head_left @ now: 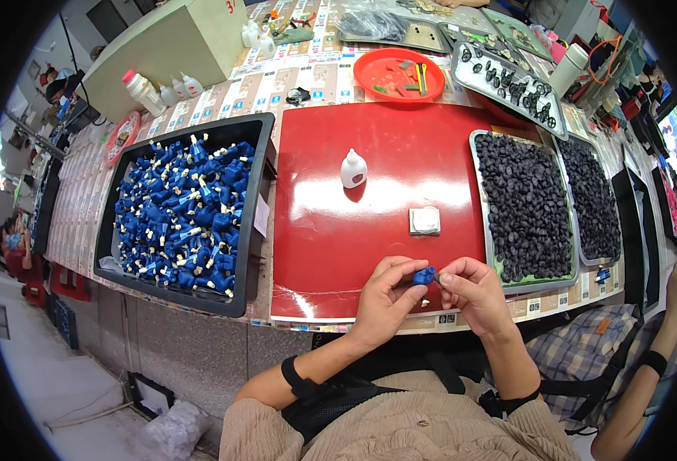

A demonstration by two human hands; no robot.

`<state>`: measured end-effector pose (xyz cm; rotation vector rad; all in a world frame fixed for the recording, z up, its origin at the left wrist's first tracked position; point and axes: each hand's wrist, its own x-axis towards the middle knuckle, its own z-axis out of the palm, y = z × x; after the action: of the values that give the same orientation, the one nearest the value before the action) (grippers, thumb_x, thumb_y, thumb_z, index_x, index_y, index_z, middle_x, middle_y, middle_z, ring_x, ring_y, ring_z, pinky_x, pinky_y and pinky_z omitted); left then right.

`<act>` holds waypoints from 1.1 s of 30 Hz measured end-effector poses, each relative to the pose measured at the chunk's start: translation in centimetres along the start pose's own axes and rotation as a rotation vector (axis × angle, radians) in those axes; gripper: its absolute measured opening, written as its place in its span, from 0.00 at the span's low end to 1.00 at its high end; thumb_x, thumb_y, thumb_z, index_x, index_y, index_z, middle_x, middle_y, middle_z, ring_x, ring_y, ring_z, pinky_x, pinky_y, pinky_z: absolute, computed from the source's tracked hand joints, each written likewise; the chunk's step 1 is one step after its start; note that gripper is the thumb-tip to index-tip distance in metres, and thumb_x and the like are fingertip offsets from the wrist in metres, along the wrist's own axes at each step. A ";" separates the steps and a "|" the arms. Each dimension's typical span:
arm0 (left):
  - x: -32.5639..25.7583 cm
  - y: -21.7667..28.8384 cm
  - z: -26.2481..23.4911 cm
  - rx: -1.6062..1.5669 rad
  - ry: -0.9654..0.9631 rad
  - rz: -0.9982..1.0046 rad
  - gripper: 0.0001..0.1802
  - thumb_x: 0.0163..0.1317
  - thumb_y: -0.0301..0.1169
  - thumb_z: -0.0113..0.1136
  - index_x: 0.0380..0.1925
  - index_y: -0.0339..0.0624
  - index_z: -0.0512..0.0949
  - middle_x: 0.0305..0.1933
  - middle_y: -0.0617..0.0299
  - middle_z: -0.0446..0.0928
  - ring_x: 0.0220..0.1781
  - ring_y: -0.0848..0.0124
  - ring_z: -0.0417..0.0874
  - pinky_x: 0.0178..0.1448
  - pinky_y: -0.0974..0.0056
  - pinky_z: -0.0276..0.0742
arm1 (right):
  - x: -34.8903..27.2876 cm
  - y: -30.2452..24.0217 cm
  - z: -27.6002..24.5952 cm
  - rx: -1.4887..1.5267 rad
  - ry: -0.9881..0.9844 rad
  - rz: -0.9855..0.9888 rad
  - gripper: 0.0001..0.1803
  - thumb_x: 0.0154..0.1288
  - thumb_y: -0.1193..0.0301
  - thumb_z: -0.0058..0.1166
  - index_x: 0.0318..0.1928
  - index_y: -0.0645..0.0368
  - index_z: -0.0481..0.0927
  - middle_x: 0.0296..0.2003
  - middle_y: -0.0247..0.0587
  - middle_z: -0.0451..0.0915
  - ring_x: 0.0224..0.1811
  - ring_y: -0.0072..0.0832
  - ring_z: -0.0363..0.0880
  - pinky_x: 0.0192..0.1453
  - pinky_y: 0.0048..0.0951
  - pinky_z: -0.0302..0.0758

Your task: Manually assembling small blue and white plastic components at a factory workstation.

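Note:
My left hand (388, 301) pinches a small blue plastic figure part (425, 274) above the near edge of a glossy red board (331, 261). Close against that part, my right hand (477, 296) has thumb and forefinger pressed together; what lies between them is too small to make out. A little cream tip shows below the blue part. Farther up the board stand a white squeeze bottle (353, 169) and a small square block (424, 221) with a pale round top. Many similar blue parts (181, 207) with cream ends fill a black bin (252, 253) at left.
Dark oval pieces (519, 207) heap in a tray (538, 283) right of the board, with a second such tray beyond. Behind are a red round dish (361, 81) holding a yellow cutter and a tray of black parts (519, 88). Another person's arm (646, 369) is at right.

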<state>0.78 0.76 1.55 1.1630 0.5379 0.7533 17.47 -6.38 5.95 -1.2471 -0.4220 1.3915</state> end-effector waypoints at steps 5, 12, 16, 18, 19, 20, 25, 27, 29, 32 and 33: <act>-0.1 -0.1 0.1 -0.009 -0.012 -0.011 0.21 0.63 0.17 0.59 0.57 0.34 0.75 0.56 0.60 0.66 0.58 0.71 0.75 0.63 0.67 0.76 | 0.1 0.4 -0.4 0.010 -0.010 0.009 0.04 0.64 0.76 0.61 0.37 0.62 0.80 0.29 0.35 0.80 0.27 0.18 0.77 0.32 0.19 0.76; -0.2 0.3 0.0 0.038 -0.046 -0.013 0.20 0.63 0.18 0.61 0.56 0.35 0.77 0.54 0.60 0.67 0.58 0.71 0.75 0.61 0.67 0.78 | -0.2 0.3 -1.1 0.006 -0.017 0.041 0.04 0.63 0.76 0.62 0.37 0.62 0.80 0.30 0.37 0.82 0.27 0.19 0.79 0.32 0.21 0.79; -0.1 0.3 -0.3 0.064 -0.085 -0.024 0.19 0.62 0.19 0.63 0.54 0.36 0.79 0.53 0.61 0.69 0.56 0.71 0.77 0.60 0.68 0.79 | -0.3 0.7 -1.6 0.071 -0.065 0.061 0.03 0.63 0.78 0.61 0.36 0.63 0.79 0.31 0.38 0.82 0.27 0.20 0.79 0.33 0.24 0.80; 0.0 0.2 -0.5 0.076 -0.102 -0.026 0.19 0.61 0.20 0.64 0.54 0.37 0.80 0.52 0.61 0.70 0.55 0.71 0.77 0.60 0.68 0.79 | -0.5 0.8 -1.8 0.077 -0.073 0.073 0.03 0.64 0.78 0.60 0.35 0.63 0.79 0.31 0.39 0.82 0.27 0.21 0.79 0.33 0.24 0.81; 0.0 0.2 -0.5 0.069 -0.113 -0.028 0.18 0.61 0.20 0.64 0.53 0.37 0.80 0.51 0.62 0.71 0.54 0.71 0.78 0.60 0.67 0.79 | -0.6 0.9 -1.9 0.081 -0.085 0.081 0.03 0.64 0.78 0.60 0.35 0.63 0.79 0.32 0.40 0.82 0.27 0.21 0.80 0.33 0.25 0.81; 0.1 0.2 -0.6 0.063 -0.125 -0.030 0.18 0.61 0.20 0.65 0.52 0.37 0.81 0.50 0.62 0.72 0.53 0.71 0.78 0.59 0.67 0.79 | -0.6 0.9 -1.9 0.084 -0.079 0.085 0.03 0.64 0.78 0.60 0.35 0.63 0.79 0.32 0.40 0.82 0.27 0.21 0.80 0.33 0.25 0.81; 0.2 0.4 -0.7 0.151 -0.110 -0.055 0.17 0.59 0.21 0.67 0.50 0.39 0.83 0.48 0.63 0.73 0.51 0.72 0.79 0.57 0.68 0.78 | -0.8 1.2 -2.0 0.076 -0.089 0.078 0.03 0.65 0.78 0.59 0.34 0.64 0.78 0.32 0.41 0.81 0.29 0.22 0.81 0.37 0.28 0.85; 0.3 0.4 -0.7 0.190 -0.109 -0.055 0.18 0.58 0.21 0.67 0.50 0.39 0.83 0.47 0.63 0.73 0.50 0.73 0.78 0.56 0.68 0.78 | -0.8 1.2 -2.0 0.087 -0.095 0.081 0.03 0.65 0.78 0.59 0.34 0.64 0.78 0.33 0.40 0.81 0.29 0.22 0.81 0.38 0.29 0.85; 0.3 0.3 -0.7 0.182 -0.103 -0.053 0.18 0.57 0.21 0.68 0.50 0.40 0.83 0.46 0.63 0.73 0.48 0.73 0.78 0.55 0.69 0.77 | -0.7 1.4 -2.0 0.097 -0.102 0.083 0.03 0.65 0.78 0.59 0.34 0.64 0.78 0.33 0.40 0.81 0.30 0.22 0.82 0.39 0.30 0.86; 0.2 0.5 -0.6 0.177 -0.099 -0.078 0.18 0.57 0.21 0.68 0.49 0.40 0.83 0.46 0.63 0.73 0.48 0.73 0.78 0.55 0.69 0.77 | -1.0 1.5 -2.1 0.109 -0.110 0.081 0.03 0.65 0.78 0.59 0.35 0.64 0.78 0.34 0.40 0.81 0.30 0.23 0.82 0.40 0.30 0.86; 0.2 0.5 -0.6 0.178 -0.100 -0.078 0.18 0.57 0.21 0.68 0.49 0.40 0.83 0.46 0.63 0.73 0.48 0.73 0.78 0.55 0.69 0.77 | -1.0 1.7 -2.1 0.113 -0.104 0.079 0.03 0.65 0.78 0.60 0.35 0.64 0.79 0.35 0.40 0.81 0.31 0.23 0.83 0.40 0.30 0.86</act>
<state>0.38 1.36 1.80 1.3296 0.5717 0.5857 18.22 -8.59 4.24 -1.1126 -0.3631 1.5316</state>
